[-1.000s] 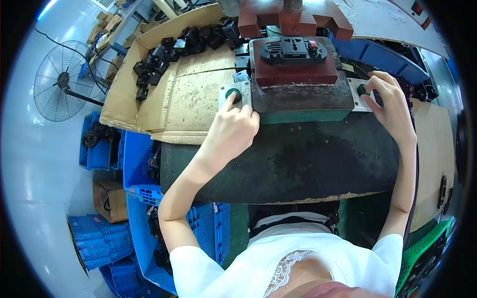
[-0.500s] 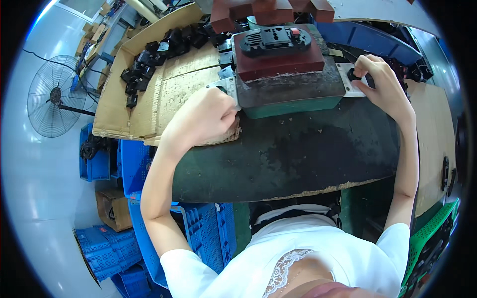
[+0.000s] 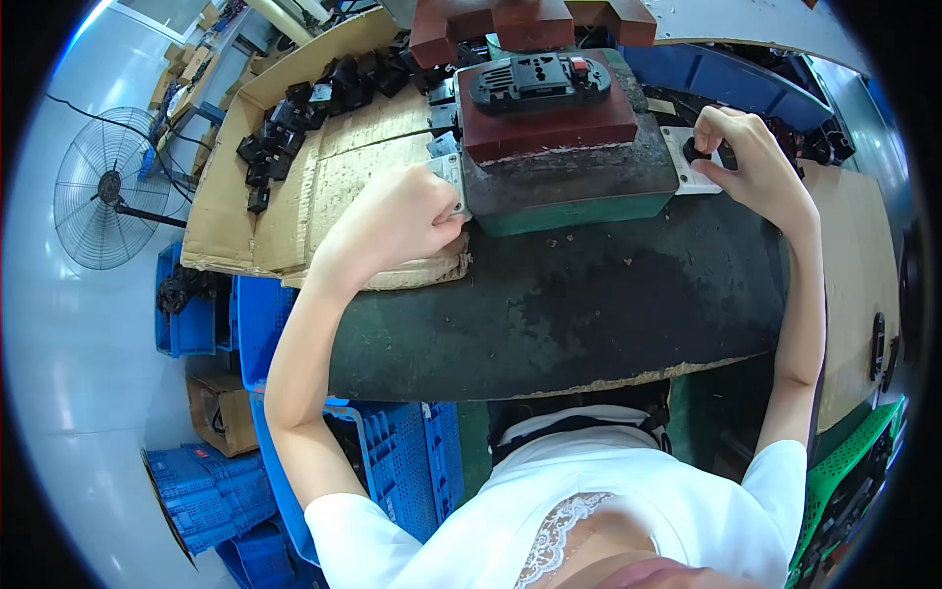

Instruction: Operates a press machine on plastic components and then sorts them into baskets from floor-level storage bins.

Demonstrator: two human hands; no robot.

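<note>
A black plastic part (image 3: 538, 82) with slots and a small red piece lies on a dark red block (image 3: 549, 126). The block sits on a green machine base (image 3: 579, 208). To its left, my left hand (image 3: 400, 214) is curled into a fist against a light metal plate (image 3: 448, 175); whatever is under its fingers is hidden. On the right, my right hand (image 3: 754, 167) bends its fingers and thumb round a black push button (image 3: 695, 150) on a white plate (image 3: 699, 183). Just above the part hang dark red upper blocks (image 3: 535, 25).
An open cardboard box (image 3: 221, 221) at the left holds several black pieces (image 3: 285, 123). The dark tabletop (image 3: 549, 304) has a worn front edge. Blue crates (image 3: 397, 461) stand lower left, near a fan (image 3: 108, 187). A blue bin (image 3: 726, 83) and green basket (image 3: 834, 481) lie right.
My left fist has shifted slightly left and down, with its fingers still curled by the plate. The right hand stays at the black button. The whole view has shifted slightly.
</note>
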